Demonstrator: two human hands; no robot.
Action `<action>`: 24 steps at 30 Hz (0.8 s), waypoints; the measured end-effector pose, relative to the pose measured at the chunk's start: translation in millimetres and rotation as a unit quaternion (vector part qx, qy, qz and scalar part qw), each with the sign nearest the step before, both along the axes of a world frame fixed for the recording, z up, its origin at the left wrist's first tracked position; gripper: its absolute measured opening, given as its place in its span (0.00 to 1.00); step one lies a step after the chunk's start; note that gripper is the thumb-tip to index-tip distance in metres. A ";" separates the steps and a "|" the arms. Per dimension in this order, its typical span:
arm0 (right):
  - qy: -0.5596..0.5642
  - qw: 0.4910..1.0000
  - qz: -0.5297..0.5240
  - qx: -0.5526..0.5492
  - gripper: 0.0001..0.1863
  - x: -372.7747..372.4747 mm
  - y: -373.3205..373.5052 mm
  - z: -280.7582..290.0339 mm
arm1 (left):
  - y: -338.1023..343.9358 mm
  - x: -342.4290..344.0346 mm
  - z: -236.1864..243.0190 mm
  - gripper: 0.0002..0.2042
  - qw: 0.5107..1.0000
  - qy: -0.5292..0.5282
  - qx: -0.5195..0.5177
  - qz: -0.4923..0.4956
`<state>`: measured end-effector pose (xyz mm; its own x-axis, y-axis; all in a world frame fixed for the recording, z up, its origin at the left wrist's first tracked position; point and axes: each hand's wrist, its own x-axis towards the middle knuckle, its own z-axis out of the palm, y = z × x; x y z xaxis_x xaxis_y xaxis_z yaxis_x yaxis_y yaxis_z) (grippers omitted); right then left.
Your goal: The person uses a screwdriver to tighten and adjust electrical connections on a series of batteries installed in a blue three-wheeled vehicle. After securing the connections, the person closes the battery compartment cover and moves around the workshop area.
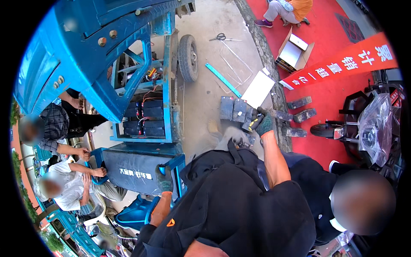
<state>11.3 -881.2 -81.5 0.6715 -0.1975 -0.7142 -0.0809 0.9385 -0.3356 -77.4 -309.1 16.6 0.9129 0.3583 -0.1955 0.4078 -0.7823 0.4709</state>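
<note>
My left hand (164,180), in a dark glove with a green cuff, is closed round the blue metal rail (179,161) beside a dark padded seat (128,166). My right hand (266,125), gloved alike, grips a black-and-yellow hand tool (254,123) whose exact kind I cannot make out. Just left of it, dark block batteries (227,108) stand on the ground. Ahead on the left is a blue cargo tricycle frame (171,100), holding several black batteries (153,127) with red wires in its open bay.
Two people (72,180) stand at left, one gripping the seat frame; another (342,201) is close at right. White board (258,89), teal strip (222,80) and scissors (221,37) lie ahead. Loose blocks (299,103), an open carton (294,52) and a motorbike (364,128) are right.
</note>
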 end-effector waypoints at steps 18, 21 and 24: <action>-0.009 0.996 -0.084 -0.005 0.09 262.2 -147.1 -12.4 | -2.1 49.1 -19.1 0.22 0.993 0.111 -0.022 0.024; 0.001 0.998 0.033 -0.059 0.13 338.5 -171.9 -37.5 | -62.7 113.5 -12.4 0.20 0.980 0.190 -0.028 0.060; 0.048 0.992 0.071 -0.090 0.13 407.0 -201.6 -60.4 | -144.1 191.8 -5.0 0.19 0.965 0.247 -0.047 0.082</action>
